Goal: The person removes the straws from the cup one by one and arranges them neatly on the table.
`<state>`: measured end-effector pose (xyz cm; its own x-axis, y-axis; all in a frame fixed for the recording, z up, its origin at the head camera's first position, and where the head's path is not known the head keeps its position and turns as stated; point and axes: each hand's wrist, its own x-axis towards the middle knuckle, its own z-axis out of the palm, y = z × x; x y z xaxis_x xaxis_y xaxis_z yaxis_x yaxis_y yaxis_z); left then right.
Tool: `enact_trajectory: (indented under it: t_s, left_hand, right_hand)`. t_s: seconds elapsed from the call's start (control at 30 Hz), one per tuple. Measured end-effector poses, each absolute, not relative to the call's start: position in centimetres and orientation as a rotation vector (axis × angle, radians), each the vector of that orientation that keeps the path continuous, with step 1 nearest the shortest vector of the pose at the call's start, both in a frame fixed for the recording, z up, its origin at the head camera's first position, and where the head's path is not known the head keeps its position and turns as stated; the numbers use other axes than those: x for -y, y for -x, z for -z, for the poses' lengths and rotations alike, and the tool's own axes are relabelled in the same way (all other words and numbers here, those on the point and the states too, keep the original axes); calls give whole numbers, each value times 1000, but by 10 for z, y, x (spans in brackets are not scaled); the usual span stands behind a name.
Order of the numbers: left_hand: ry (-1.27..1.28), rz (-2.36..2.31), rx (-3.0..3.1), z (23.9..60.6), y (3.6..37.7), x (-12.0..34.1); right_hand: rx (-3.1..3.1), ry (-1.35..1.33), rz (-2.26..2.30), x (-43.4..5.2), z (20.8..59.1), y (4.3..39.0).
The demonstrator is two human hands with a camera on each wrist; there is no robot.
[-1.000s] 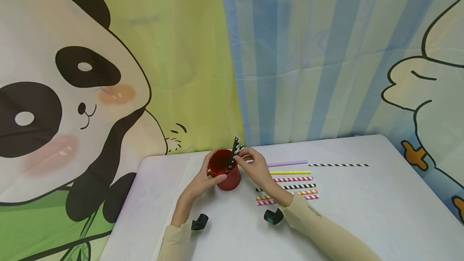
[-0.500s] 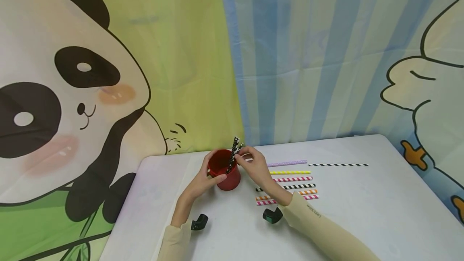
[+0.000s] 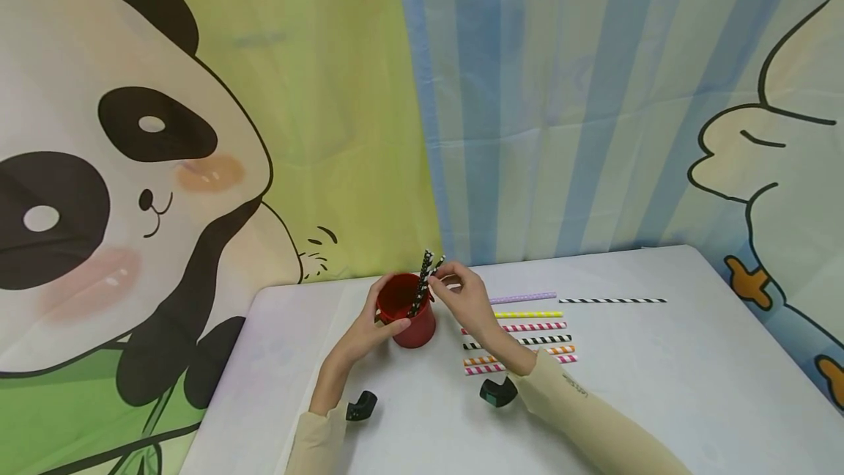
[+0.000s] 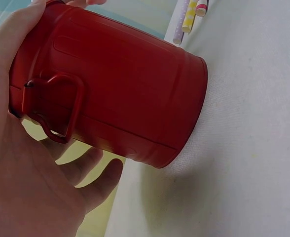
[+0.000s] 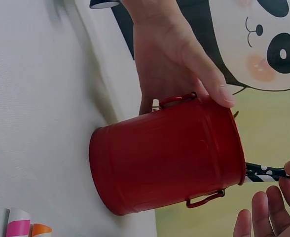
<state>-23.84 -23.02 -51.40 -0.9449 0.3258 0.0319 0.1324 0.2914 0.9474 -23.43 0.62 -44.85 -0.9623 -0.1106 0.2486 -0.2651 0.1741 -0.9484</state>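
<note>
A small red metal bucket (image 3: 414,328) with wire side handles stands upright at the white table's far side. My left hand (image 3: 365,332) grips it near the rim, thumb in front and fingers round the left side. Black paper straws (image 3: 419,292) with white dots lean against the bucket's right inner wall, their tops sticking out. With thumb and fingertips my right hand (image 3: 464,299) pinches a black-and-white straw (image 5: 266,170) just above the rim. In the right wrist view the other fingers of that hand are spread below the straws. The straws' lower ends are partly hidden inside the bucket.
Right of the bucket several striped paper straws (image 3: 530,314) lie in a row, partly under my right forearm. A purple straw (image 3: 527,298) and a black-and-white striped straw (image 3: 613,301) lie farther back. A cartoon curtain (image 3: 343,130) hangs behind the table (image 3: 633,387).
My right hand has risen slightly, and the top of the pinched straw stands a little farther from the dotted ones. My left hand and the bucket stay in place.
</note>
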Motion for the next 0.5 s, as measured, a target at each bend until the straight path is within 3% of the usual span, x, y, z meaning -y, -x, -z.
enact_trajectory:
  t_s: [0.17, 0.5]
  left_hand:
    - [-420, -1699, -2401, 515, 238, 230]
    - [-423, -1703, -2393, 515, 239, 231]
  right_hand:
    - [2268, -376, -1915, -10, 461, 242]
    - [2221, -433, -1930, -25, 451, 237]
